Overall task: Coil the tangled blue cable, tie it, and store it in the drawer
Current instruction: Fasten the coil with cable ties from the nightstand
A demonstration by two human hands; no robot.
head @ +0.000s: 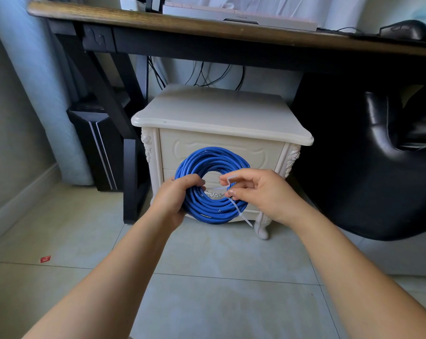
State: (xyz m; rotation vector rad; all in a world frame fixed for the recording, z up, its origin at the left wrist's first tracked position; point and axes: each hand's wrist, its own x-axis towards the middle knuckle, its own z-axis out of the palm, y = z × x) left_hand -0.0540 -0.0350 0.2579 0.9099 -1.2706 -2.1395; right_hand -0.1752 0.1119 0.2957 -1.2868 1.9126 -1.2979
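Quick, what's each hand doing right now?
Left hand: grips the blue cable coil.
Right hand: pinches the white zip tie looped round the coil.

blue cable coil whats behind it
Behind the cable coil stands the cream nightstand. Its drawer fronts show around the coil, and a silver handle shows through the hole. The coil covers most of the lower front.
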